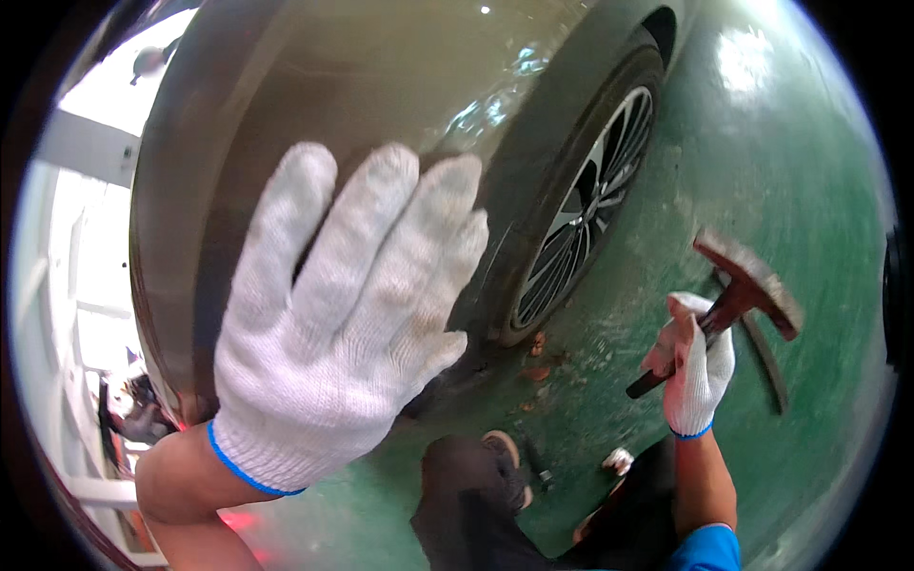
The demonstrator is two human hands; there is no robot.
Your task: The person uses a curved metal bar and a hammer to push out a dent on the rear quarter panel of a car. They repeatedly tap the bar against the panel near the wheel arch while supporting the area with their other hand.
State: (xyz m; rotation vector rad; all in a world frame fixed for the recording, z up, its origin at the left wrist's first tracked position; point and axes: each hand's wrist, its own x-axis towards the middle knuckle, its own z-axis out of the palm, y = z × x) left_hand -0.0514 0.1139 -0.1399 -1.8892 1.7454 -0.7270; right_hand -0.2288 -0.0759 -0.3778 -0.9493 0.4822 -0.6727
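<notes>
My left hand, in a white knit glove with a blue cuff, lies open with fingers stretched over the grey-brown car body panel, beside the rear edge of the wheel arch. My gloved right hand grips a hammer with a worn metal head, out to the right of the wheel. A long, dark curved bar shows behind that hand; whether it is held or lying on the floor, I cannot tell.
The green floor runs along the car's right. My legs and shoe are below, near small scattered debris and a white crumpled item. White framework and dark clutter stand at the left.
</notes>
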